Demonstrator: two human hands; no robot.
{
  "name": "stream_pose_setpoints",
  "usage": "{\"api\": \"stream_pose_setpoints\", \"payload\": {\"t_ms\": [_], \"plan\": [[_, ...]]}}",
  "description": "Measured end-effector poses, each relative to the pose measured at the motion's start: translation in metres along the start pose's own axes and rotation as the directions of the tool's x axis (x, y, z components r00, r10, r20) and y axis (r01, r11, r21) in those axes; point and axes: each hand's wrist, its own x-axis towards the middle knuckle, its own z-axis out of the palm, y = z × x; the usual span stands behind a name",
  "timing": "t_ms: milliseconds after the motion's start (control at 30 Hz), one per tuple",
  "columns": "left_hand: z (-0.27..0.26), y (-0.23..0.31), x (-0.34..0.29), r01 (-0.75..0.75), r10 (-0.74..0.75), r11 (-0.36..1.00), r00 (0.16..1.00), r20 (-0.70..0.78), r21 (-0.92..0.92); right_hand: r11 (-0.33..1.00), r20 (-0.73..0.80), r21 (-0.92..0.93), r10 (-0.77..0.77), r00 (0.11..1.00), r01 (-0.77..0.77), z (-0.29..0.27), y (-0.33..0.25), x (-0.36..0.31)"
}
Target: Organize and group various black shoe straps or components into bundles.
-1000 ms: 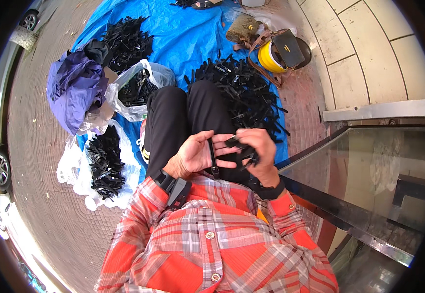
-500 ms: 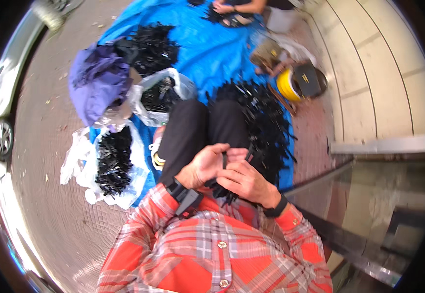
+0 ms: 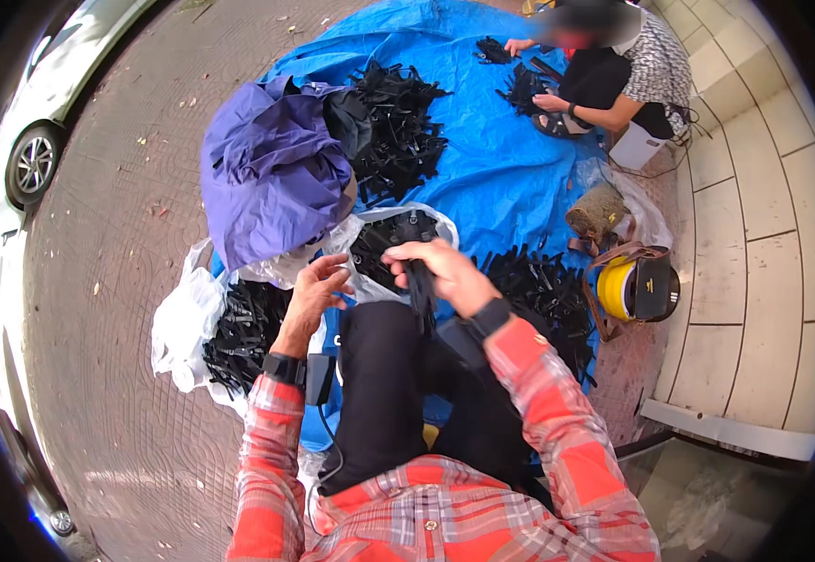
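Note:
My right hand (image 3: 452, 273) is closed on a bundle of black straps (image 3: 420, 298), which hangs down over my knees. To its left is my left hand (image 3: 314, 292), fingers bent and apart, with nothing in them. Just beyond both hands, a white plastic bag (image 3: 445, 223) stands with its mouth spread, and black strap pieces (image 3: 390, 240) lie inside. Another white bag (image 3: 187, 309) by my left forearm holds more black straps (image 3: 246, 328). A loose heap of black straps (image 3: 543, 295) lies to the right of my right hand.
A blue tarp (image 3: 501, 178) covers the ground. Purple cloth (image 3: 271, 173) bulges at left beside another strap heap (image 3: 398, 131). At far right, a person (image 3: 655, 70) sits handling black straps. A yellow-and-black container (image 3: 637, 286) stands near the tiled wall (image 3: 744, 206). A parked car (image 3: 47, 122) is at left.
My hands have moved apart and forward from my lap toward the bag. The right now carries the strap bundle; the left has opened. The view has tilted up, showing more of the other person.

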Motion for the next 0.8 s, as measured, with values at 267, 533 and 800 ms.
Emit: {"api": "stream_pose_setpoints", "payload": {"t_ms": [267,533,800], "plan": [[-0.012,-0.09,0.111,-0.187,0.244,0.486,0.967,0.073,0.854,0.942,-0.344,-0.309,0.018,0.939,-0.131,-0.086,0.052,0.16],[-0.014,-0.089,0.127,-0.086,0.288,0.635,0.948,-0.132,0.768,0.579,-0.41,-0.811,-0.461,0.787,-0.083,-0.062,0.078,0.196],[-0.005,-0.095,0.101,-0.125,0.245,0.853,0.953,-0.178,0.507,0.418,-0.103,-0.9,-0.477,0.873,0.122,-0.05,0.052,0.116]]}}
